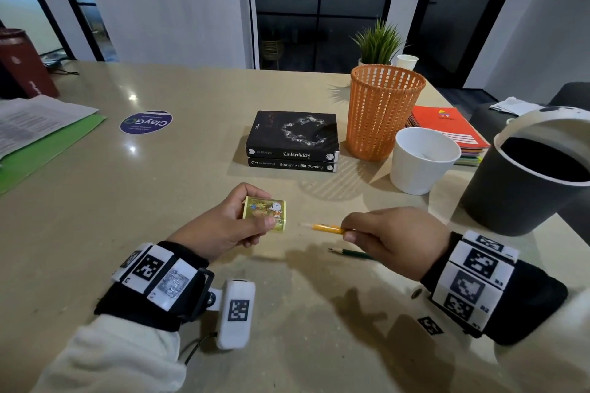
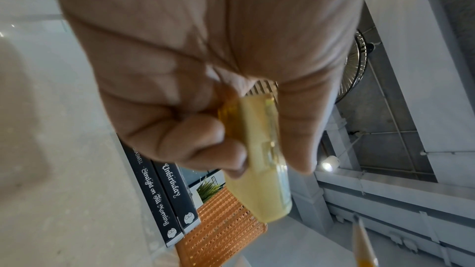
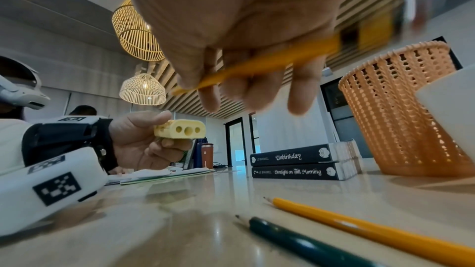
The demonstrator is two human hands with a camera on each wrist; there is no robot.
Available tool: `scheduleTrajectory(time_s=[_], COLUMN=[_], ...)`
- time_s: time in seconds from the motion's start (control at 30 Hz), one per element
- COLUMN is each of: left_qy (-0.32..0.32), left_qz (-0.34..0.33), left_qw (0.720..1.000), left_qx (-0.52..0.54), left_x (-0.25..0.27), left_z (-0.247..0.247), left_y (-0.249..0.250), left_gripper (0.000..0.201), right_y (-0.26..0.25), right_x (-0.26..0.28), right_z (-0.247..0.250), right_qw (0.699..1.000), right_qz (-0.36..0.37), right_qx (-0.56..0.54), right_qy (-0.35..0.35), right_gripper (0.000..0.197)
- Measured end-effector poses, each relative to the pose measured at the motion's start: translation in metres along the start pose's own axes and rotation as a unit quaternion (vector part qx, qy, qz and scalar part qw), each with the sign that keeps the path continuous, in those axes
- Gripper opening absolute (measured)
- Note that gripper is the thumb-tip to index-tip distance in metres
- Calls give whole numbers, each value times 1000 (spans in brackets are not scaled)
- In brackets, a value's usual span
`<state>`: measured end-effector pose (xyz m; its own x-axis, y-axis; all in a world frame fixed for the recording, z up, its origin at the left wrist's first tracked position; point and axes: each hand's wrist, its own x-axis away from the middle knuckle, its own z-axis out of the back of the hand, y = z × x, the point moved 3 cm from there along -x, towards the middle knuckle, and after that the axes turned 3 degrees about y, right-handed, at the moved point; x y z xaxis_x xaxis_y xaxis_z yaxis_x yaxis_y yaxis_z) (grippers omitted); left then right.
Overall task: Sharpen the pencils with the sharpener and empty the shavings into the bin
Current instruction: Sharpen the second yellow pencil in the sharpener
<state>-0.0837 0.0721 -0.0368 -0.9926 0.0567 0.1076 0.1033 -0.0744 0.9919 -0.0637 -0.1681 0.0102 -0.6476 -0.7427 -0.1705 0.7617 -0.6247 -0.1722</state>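
Open tabletop (image 1: 191, 169) lies between hands and books (image 1: 292, 140), spines reading "Unbirthday" and "Straight on Till Morning". Left hand (image 1: 223, 226) pinches the yellow sharpener (image 1: 265, 213), holes facing right. Right hand (image 1: 396, 238) grips a yellow pencil (image 1: 322, 227), lying crosswise, tip toward the sharpener, apart. Dark bin (image 1: 510, 188) stands right.

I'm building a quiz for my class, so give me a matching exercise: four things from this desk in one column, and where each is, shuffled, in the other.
Things:
1. sharpener
2. yellow pencil
3. green pencil
4. orange basket

Places:
A. lying on the table by the right hand
B. standing right of the stacked books
C. held in the left hand
D. held in the right hand

Pairs: 1-C, 2-D, 3-A, 4-B
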Motion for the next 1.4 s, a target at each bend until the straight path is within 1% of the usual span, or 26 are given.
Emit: scheduleTrajectory(time_s=[0.1, 0.2, 0.33, 0.43, 0.47, 0.53, 0.63, 0.73, 0.8, 0.87, 0.93, 1.03, 1.1, 1.2, 1.3, 1.4], left_qy=[-1, -2, -12, -17, -16, -14, -9, -6, -7, -10, -20, -36, -28, -1, 9, -15], left_qz=[-2, -3, 3, 6, 9, 14, 20, 27, 29, 33, 37, 34, 31, 33, 50, 65], left_qw=[1000, 999, 997, 994, 993, 992, 991, 991, 990, 990, 989, 989, 990, 988, 984, 984], left_qx=[7, 42, 72, 104, 114, 123, 129, 134, 135, 137, 142, 136, 136, 148, 171, 165], left_x=[1, 1, 2, 2, 2, 2, 3, 3, 4, 4, 5, 5, 4, 2, 3, 3], left_z=[0, 0, -3, -7, -8, -9, -8, -6, -5, -5, -6, -7, -6, -1, 4, 2], left_y=[0, 3, 5, 4, 4, 3, 3, 3, 3, 2, 1, -1, -3, -6, -7, -7], left_gripper=[55, 55, 53, 43, 42, 42, 41, 40, 39, 38, 38, 39, 41, 42, 42, 47], right_y=[-1, -2, -2, -2, -2, 0, 1, 1, 0, -2, -4, -5, -4, -3, -3, -1], right_x=[1, 2, 4, 5, 5, 6, 6, 5, 4, 3, 3, 2, 1, 1, 0, 1], right_z=[-5, -7, -7, -10, -11, -14, -12, -12, -14, -17, -20, -19, -20, -21, -22, -23], right_qw=[1000, 999, 999, 999, 999, 999, 998, 996, 995, 995, 995, 997, 997, 996, 995, 995], right_qz=[-4, -18, -16, -2, -2, -11, -38, -66, -72, -73, -71, -60, -57, -50, -47, -53], right_qx=[4, 27, 48, 50, 51, 49, 39, 62, 68, 66, 65, 57, 60, 68, 77, 76], right_qy=[10, 13, 3, 18, 13, -5, 6, 2, -4, -19, -22, -7, -6, 23, 33, 30], right_gripper=[49, 37, 39, 36, 36, 38, 40, 30, 22, 18, 17, 18, 17, 14, 18, 25])
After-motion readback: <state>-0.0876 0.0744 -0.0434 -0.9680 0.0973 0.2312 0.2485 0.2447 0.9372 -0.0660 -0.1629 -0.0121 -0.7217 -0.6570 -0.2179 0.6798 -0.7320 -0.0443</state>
